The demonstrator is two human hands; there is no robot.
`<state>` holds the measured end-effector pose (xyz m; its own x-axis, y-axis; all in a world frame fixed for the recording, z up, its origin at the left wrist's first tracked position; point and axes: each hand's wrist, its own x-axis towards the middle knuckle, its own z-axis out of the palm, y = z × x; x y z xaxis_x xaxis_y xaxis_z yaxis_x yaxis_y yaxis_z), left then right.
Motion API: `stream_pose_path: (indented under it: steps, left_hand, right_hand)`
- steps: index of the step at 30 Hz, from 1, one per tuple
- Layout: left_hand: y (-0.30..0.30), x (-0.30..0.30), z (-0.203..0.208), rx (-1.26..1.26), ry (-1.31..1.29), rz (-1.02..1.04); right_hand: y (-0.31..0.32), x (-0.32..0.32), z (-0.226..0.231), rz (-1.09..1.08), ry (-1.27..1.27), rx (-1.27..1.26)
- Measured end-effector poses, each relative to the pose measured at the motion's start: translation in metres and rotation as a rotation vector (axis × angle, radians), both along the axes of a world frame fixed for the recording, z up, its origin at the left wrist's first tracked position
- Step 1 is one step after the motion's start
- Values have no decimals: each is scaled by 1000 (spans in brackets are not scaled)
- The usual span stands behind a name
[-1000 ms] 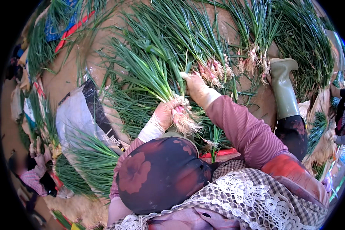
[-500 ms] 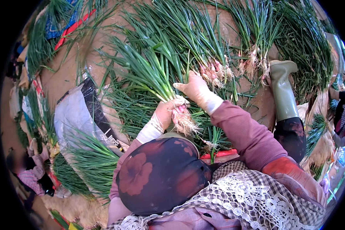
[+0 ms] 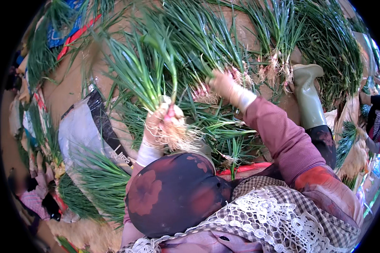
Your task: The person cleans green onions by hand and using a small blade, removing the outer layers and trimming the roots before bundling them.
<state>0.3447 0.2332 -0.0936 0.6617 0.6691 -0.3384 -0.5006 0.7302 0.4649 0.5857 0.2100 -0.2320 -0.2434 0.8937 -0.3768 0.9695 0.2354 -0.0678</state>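
Observation:
My left hand (image 3: 155, 122) is wrapped round a bunch of spring onions (image 3: 172, 114), just above my raised knee. Their pink bulbs and pale, stringy roots hang out below the grip, while the green leaves fan up and away. My right hand (image 3: 226, 87) is at the bulb end of other spring onions (image 3: 200, 92) lying on the ground. Motion blurs its fingers, so I cannot make out whether they grip a stem. Both hands look covered by pale gloves with white cuffs.
More bunched spring onions (image 3: 274, 63) lie at the far right, beside a green rubber boot (image 3: 310, 97) on my leg. Loose leaves (image 3: 215, 126) cover the middle. A grey-white plastic sack (image 3: 82, 126) lies at left, near another onion pile (image 3: 101, 177). Another person (image 3: 36, 196) sits at far left.
My left hand has moved left with its bunch, now more upright. My right hand has drawn away from that bunch, to the right, uncovering pink bulbs on the ground.

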Motion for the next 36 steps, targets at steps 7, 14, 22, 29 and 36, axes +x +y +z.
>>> stream_pose_path:
  steps: [7, 14, 22, 29, 36]
  left_hand:
    - [-7, -40, -31, -162, 215, -185]
    - [7, -24, 7, 219, 282, -127]
    - [7, -18, 1, 37, -70, -5]
    - [-13, -3, -32, -309, 249, -126]
    - [-19, 7, -47, -311, 246, -248]
  right_hand:
    - [-19, -18, 120, -443, 445, -672]
    - [-8, 17, 90, -637, 260, -202]
    - [16, 46, 119, -712, 1126, -252]
    - [-33, -22, 96, -685, 908, -100]
    - [-46, -64, 91, -600, 913, -336]
